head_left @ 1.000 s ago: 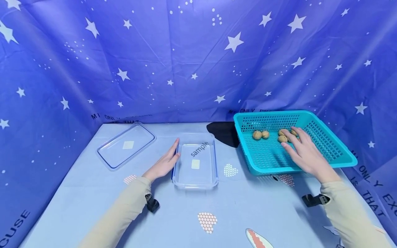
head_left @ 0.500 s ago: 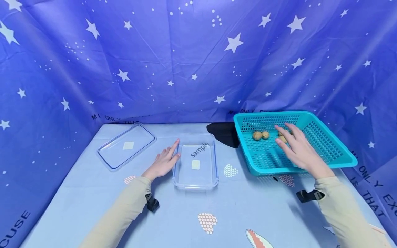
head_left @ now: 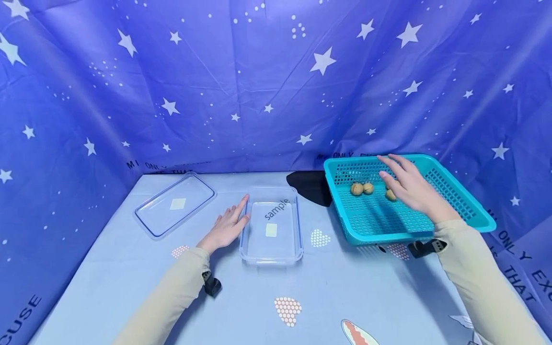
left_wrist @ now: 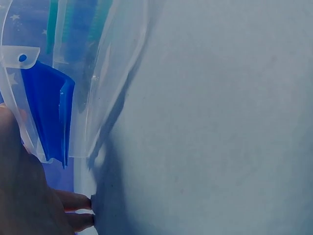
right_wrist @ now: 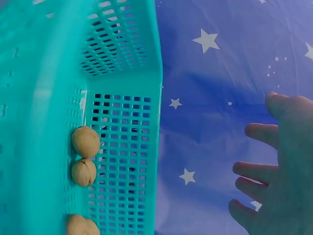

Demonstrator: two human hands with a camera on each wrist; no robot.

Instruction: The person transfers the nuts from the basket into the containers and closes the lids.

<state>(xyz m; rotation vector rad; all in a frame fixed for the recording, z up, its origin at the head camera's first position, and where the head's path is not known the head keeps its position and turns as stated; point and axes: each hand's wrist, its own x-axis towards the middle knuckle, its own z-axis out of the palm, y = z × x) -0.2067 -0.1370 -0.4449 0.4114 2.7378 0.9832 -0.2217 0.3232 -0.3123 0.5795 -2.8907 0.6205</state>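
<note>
The right hand [head_left: 414,189] hovers open and empty above the walnuts [head_left: 362,188] at the far end of the teal basket [head_left: 461,211]. They look small, hard, light and round; pinch 1 around its middle. The left hand [head_left: 226,227] rests flat against the clear box [head_left: 272,256].

Left hand [head_left: 226,227] resting flat on the table [head_left: 241,297] against the clear container [head_left: 272,225]; right hand [head_left: 411,189], fingers spread, above walnuts [head_left: 362,188] in the teal basket [head_left: 470,211]; clear lid [head_left: 174,203] lying far left.
</note>
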